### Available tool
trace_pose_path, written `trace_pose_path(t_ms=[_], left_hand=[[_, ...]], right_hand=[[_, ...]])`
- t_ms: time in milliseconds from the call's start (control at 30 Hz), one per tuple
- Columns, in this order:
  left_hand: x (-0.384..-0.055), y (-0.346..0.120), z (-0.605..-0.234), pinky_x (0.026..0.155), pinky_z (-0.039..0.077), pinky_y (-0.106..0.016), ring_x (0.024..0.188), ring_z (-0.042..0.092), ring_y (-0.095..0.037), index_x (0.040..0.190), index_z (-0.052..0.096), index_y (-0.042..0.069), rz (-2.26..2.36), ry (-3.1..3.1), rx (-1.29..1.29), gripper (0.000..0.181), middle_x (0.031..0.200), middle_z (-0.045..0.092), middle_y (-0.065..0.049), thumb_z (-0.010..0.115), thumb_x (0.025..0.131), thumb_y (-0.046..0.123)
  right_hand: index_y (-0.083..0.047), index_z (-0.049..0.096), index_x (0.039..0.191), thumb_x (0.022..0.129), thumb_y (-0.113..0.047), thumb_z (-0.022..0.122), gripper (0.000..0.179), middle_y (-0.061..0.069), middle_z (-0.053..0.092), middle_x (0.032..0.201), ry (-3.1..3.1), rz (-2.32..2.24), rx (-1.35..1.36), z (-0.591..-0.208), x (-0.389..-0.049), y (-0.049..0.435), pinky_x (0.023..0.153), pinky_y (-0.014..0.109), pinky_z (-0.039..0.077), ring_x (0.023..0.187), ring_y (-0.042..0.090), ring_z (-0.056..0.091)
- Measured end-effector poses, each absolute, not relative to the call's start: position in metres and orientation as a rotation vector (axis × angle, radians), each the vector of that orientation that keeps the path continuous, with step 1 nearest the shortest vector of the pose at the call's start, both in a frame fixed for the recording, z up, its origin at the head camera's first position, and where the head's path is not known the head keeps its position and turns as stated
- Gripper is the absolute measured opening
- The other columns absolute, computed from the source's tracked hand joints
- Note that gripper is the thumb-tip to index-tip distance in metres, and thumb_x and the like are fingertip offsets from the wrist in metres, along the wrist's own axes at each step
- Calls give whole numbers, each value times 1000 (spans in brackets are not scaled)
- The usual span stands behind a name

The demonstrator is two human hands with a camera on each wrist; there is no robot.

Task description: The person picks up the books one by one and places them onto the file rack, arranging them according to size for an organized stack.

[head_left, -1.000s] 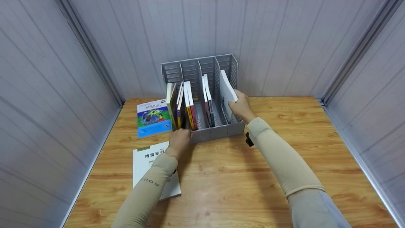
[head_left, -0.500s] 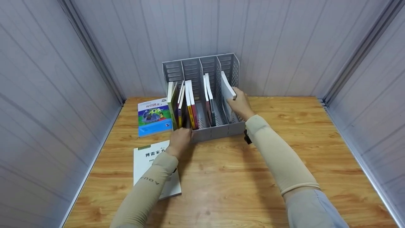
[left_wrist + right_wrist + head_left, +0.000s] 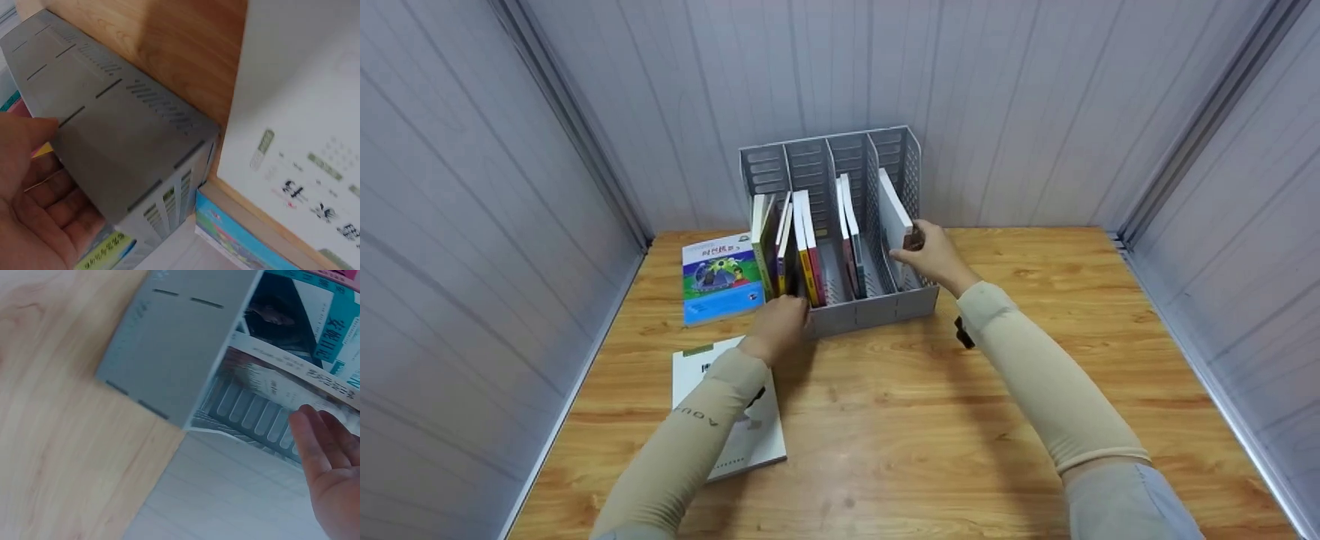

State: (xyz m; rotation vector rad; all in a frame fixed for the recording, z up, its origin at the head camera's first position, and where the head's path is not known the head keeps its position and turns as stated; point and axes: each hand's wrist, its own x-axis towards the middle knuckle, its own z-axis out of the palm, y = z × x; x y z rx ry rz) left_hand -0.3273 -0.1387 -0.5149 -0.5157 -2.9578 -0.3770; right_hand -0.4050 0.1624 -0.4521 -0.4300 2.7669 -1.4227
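Observation:
A grey file rack (image 3: 877, 310) with upright dividers stands at the back of the table, books leaning in its compartments. My left hand (image 3: 778, 324) grips its front lip near the left end. In the left wrist view the thumb of my left hand (image 3: 34, 197) lies on the rack's front panel, with the fingers curled over the edge. A white book (image 3: 894, 206) stands in the rightmost compartment. My right hand (image 3: 934, 255) is at this book's near edge. In the right wrist view, straight fingers (image 3: 318, 444) lie beside the book's spine (image 3: 298, 370); whether they touch it I cannot tell.
Left of the rack lies a blue-and-green illustrated book (image 3: 721, 281). A white book with black lettering (image 3: 761, 442) lies in front of it, partly under my left forearm. Grey panel walls (image 3: 997, 112) enclose the wooden table (image 3: 885, 435) at the back and sides.
My right hand has loosened from the white book's edge, its fingers and thumb spreading. The book has stayed in the right compartment. My left hand has stayed at the rack's lip, its forearm shifting slightly left.

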Motion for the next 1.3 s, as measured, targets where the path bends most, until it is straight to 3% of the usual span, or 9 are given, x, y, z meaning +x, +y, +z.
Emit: trace_pose_path(t_ms=[133, 267, 433, 533, 700, 800, 1033, 1200, 1300], left_hand=[[-325, -154, -504, 79, 63, -55, 86, 76, -38, 98, 74, -2, -425, -2924, -552, 19, 92, 77, -20, 64, 108, 11], [-321, -175, -497, 78, 62, -52, 84, 74, -34, 102, 73, -1, -437, -2915, -531, 19, 93, 76, -17, 64, 108, 14], [-312, -208, -494, 75, 58, -52, 77, 67, -30, 101, 72, -3, -450, -2988, -436, 20, 87, 73, -16, 63, 107, 15], [-308, -229, -495, 80, 59, -55, 83, 68, -33, 106, 72, -6, -435, -3071, -392, 24, 94, 74, -20, 63, 106, 16], [-305, -264, -506, 104, 57, -62, 118, 71, -46, 140, 61, -11, -404, -3285, -326, 51, 130, 71, -31, 68, 107, 27], [-302, -281, -512, 112, 51, -65, 127, 67, -48, 157, 47, -7, -435, -3411, -248, 72, 141, 66, -32, 72, 105, 36], [-294, -298, -518, 106, 55, -62, 120, 67, -44, 141, 58, -8, -431, -3574, -85, 82, 133, 68, -28, 84, 93, 53], [-292, -299, -521, 117, 46, -67, 139, 56, -54, 153, 47, -12, -416, -3610, -72, 102, 149, 57, -35, 89, 87, 53], [-293, -300, -524, 117, 45, -68, 140, 56, -54, 152, 49, -10, -406, -3623, -63, 102, 149, 58, -34, 94, 82, 49]], right_hand=[[7, 64, 132, 103, -20, 76, 42, 24, 70, 123, 2758, -1329, -450, -465, -398, 167, 99, 47, 58, 112, 33, 67], [7, 71, 118, 102, -19, 77, 31, 23, 72, 113, 2827, -1197, -516, -478, -392, 172, 91, 47, 55, 101, 32, 65], [13, 73, 123, 100, -14, 78, 36, 31, 75, 120, 2906, -1094, -602, -494, -387, 176, 101, 56, 57, 113, 45, 72], [14, 72, 127, 99, -11, 78, 38, 33, 74, 127, 2935, -1040, -662, -503, -386, 178, 105, 59, 57, 120, 49, 72], [11, 74, 126, 99, -11, 77, 35, 31, 74, 127, 3012, -877, -776, -518, -385, 177, 108, 58, 56, 121, 48, 71], [10, 73, 128, 100, -11, 77, 36, 30, 74, 130, 3020, -828, -787, -523, -383, 175, 111, 57, 55, 124, 47, 70], [9, 73, 129, 105, -15, 71, 33, 28, 74, 130, 3035, -686, -821, -529, -380, 171, 112, 56, 54, 125, 46, 70], [6, 75, 125, 108, -17, 67, 30, 25, 77, 124, 3050, -742, -774, -532, -380, 171, 107, 56, 56, 120, 43, 72], [3, 78, 121, 109, -19, 67, 28, 21, 80, 119, 3065, -779, -731, -533, -381, 170, 101, 55, 59, 113, 40, 75]])
